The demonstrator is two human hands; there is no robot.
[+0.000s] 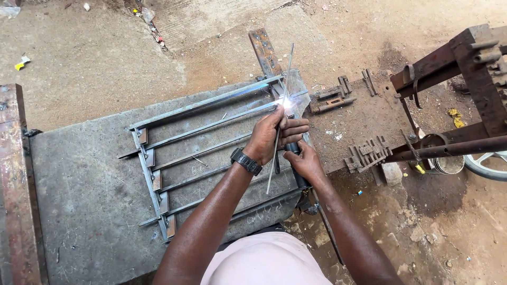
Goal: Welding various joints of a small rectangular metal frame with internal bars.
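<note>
With the left hand (274,138) pinching a thin welding rod (275,158) and the right hand (302,161) seemingly wrapped around the dark electrode holder (292,149), a bright arc (285,102) burns at the metal grille (211,153)'s far corner on the worktop (84,200), mid-weld, so the next move calls for steady hands.

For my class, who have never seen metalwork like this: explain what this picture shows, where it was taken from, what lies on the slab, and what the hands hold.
The single picture comes from a camera on the person's head, looking down. On a grey slab lies a metal frame of parallel bars. A bright spark glows at its far corner. The left hand, above a black wristwatch, steadies a thin rod. The right hand grips a dark holder. Rusty metal parts lie on the dirt nearby.
</note>
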